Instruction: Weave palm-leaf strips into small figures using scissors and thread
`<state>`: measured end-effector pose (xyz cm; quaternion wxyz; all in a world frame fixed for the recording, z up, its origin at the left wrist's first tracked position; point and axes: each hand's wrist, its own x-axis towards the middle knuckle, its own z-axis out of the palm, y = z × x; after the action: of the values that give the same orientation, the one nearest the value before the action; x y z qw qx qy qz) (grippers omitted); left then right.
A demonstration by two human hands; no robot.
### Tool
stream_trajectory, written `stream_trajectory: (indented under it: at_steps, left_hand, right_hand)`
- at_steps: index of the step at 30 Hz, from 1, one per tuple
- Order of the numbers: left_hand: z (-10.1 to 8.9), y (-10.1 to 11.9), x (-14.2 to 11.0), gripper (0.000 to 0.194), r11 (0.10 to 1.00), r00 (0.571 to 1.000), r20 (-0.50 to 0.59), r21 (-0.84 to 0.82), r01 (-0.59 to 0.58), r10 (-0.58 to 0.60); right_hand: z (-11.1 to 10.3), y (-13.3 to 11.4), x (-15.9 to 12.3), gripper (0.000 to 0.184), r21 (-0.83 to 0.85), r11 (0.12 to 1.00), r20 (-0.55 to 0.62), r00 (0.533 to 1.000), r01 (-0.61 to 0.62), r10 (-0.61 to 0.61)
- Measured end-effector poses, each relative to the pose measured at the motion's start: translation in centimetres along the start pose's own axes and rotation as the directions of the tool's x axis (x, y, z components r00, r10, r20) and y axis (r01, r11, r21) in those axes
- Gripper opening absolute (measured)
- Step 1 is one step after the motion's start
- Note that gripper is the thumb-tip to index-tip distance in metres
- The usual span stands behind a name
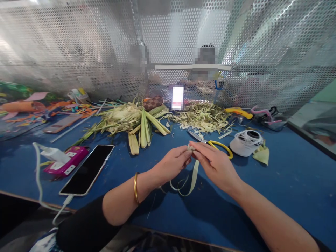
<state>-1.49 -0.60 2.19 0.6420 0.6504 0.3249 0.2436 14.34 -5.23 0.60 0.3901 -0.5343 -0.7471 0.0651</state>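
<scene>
My left hand (172, 161), with a gold bangle on the wrist, is closed with thumb and fingertips on a small pale piece of husk (190, 148). From the other side my right hand (214, 161) pinches the same piece, its fingertips meeting those of the left. Below the hands a long pale green husk strip (194, 177) hangs and curls toward the table; where it joins the held piece is hidden by the fingers. Just beyond the hands lie scissors (220, 147) with yellow handles, and a roll of white string (246, 142) is to their right.
Long green husks (123, 119) lie heaped at the back, beside a pile of husk shreds (204, 117). A charging phone (88, 169) and a magenta power strip (68, 161) with a white cable occupy the left. A perforated metal screen (105, 52) closes off the back; blurred people show behind it.
</scene>
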Motion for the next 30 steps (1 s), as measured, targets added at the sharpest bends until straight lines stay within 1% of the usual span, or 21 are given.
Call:
stream_trajectory:
  at_steps: [4,7,9,11,12,14,16,17,19,21,22,24,25,26,27,29,30]
  left_hand:
    - [0.1,0.0,-0.1,0.024,1.0,1.0,-0.007,-0.004,0.02,-0.02]
    - [0.1,-0.1,0.0,0.023,1.0,1.0,-0.011,-0.006,0.0,0.0]
    - [0.1,-0.1,0.0,0.024,0.999,1.0,-0.013,0.027,-0.027,0.027]
    - [0.0,-0.1,0.1,0.025,0.996,0.999,-0.015,0.081,-0.048,0.049]
    - [-0.1,0.0,0.1,0.026,0.993,0.998,-0.014,0.107,-0.055,0.057]
    - [-0.1,0.0,0.1,0.027,0.986,0.997,0.001,0.152,-0.071,0.072]
    - [-0.1,-0.1,0.1,0.028,0.978,0.996,0.03,0.19,-0.086,0.082]
    - [-0.1,-0.1,0.1,0.028,0.975,0.996,0.047,0.203,-0.089,0.081]
    - [-0.1,-0.3,0.2,0.028,0.974,0.995,0.08,0.213,-0.077,0.061]
    - [-0.1,-0.5,0.2,0.027,0.982,0.996,0.086,0.183,-0.041,0.026]
    - [-0.2,-0.5,0.3,0.027,0.989,0.997,0.075,0.145,-0.017,0.006]
    - [-0.4,-0.4,0.4,0.027,0.998,0.998,0.032,0.033,0.046,-0.047]
    - [-0.6,-0.4,0.5,0.026,0.996,0.997,0.009,-0.031,0.082,-0.082]
    - [-0.7,-0.3,0.6,0.026,0.989,0.993,-0.008,-0.089,0.121,-0.122]
    - [-0.9,-0.2,0.7,0.026,0.978,0.986,-0.019,-0.134,0.161,-0.165]
    - [-1.1,-0.1,0.9,0.024,0.955,0.971,-0.03,-0.189,0.228,-0.238]
    - [-1.2,0.0,1.0,0.024,0.946,0.964,-0.034,-0.205,0.251,-0.263]
  right_hand:
    - [0.3,0.1,-0.2,0.039,-0.026,1.0,0.026,1.0,-0.001,0.001]
    - [0.2,0.1,0.0,0.038,0.015,1.0,0.033,0.999,-0.013,0.013]
    - [-0.1,0.1,0.2,0.035,0.094,0.994,0.014,0.998,-0.064,0.063]
    - [-0.3,0.1,0.4,0.031,0.206,0.967,-0.007,0.988,-0.151,0.156]
    - [-0.4,0.1,0.6,0.029,0.268,0.942,-0.003,0.978,-0.199,0.208]
    - [-0.4,0.0,0.7,0.023,0.381,0.884,0.042,0.96,-0.272,0.277]
    - [-0.2,-0.2,0.8,0.016,0.437,0.848,0.052,0.95,-0.299,0.308]
    - [-0.2,-0.3,0.8,0.014,0.438,0.848,0.025,0.947,-0.299,0.321]
    - [-0.2,-0.3,0.8,0.016,0.405,0.864,-0.051,0.937,-0.298,0.347]
    - [-0.5,0.0,0.9,0.018,0.378,0.873,-0.092,0.925,-0.309,0.368]
    - [-0.7,0.3,1.0,0.019,0.365,0.878,-0.096,0.925,-0.311,0.368]
    - [-1.2,1.4,1.2,0.019,0.296,0.91,-0.09,0.94,-0.29,0.329]
    - [-1.4,2.1,1.3,0.017,0.218,0.94,-0.073,0.956,-0.261,0.282]
    - [-1.5,2.8,1.4,0.014,0.114,0.968,-0.027,0.973,-0.225,0.23]
    - [-1.4,3.4,1.3,0.011,-0.01,0.978,0.039,0.977,-0.207,0.208]
    - [-1.0,4.4,1.2,0.006,-0.256,0.947,0.129,0.964,-0.196,0.234]
    - [-0.6,4.7,1.0,0.005,-0.338,0.924,0.168,0.954,-0.182,0.249]
